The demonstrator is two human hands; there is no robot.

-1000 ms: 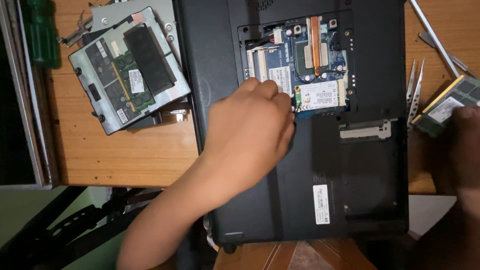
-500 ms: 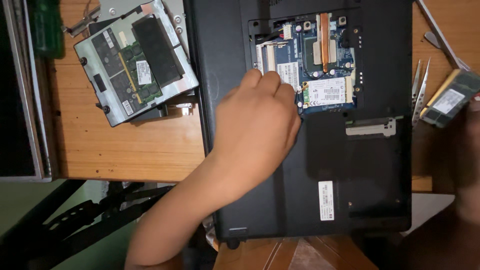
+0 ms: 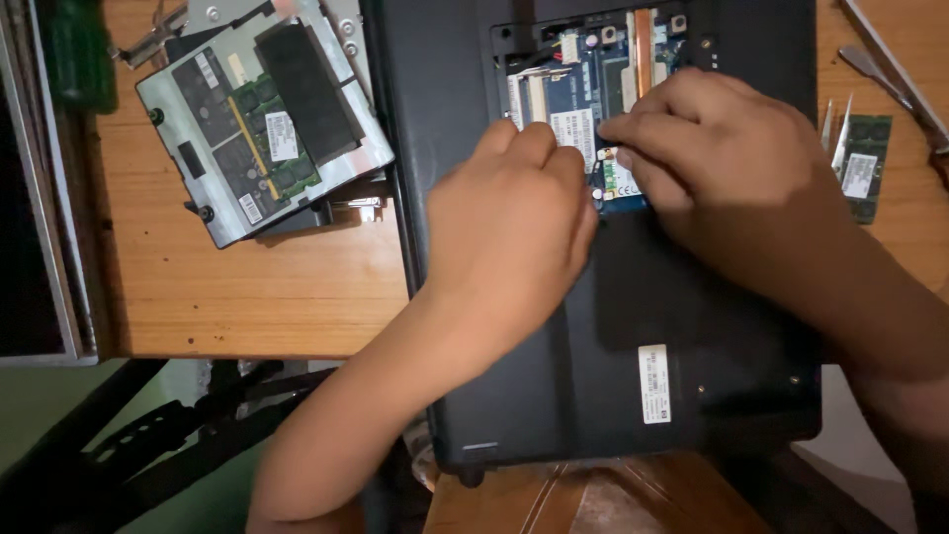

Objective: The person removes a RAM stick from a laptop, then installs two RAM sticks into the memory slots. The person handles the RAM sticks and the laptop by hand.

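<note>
A black laptop [image 3: 593, 376] lies bottom-up on the wooden table [image 3: 247, 297]. Its open bay shows a blue circuit board [image 3: 583, 69]. My left hand [image 3: 514, 227] rests on the laptop's underside with its fingers curled, the knuckles at the bay's lower edge. My right hand [image 3: 722, 148] reaches in from the right. Its fingertips are pinched on a small green and white card [image 3: 615, 183] in the bay. Both hands hide most of that card.
A removed grey cover panel with memory sticks [image 3: 262, 119] lies at the upper left, beside a green-handled screwdriver [image 3: 74, 49]. A loose green memory module [image 3: 862, 168], tweezers [image 3: 835, 124] and metal tools [image 3: 890, 59] lie at the right. A grey frame [image 3: 40, 198] borders the table's left edge.
My right hand has let go of the memory module at the right edge and moved left onto the card in the bay. My left hand has stayed in place on the laptop.
</note>
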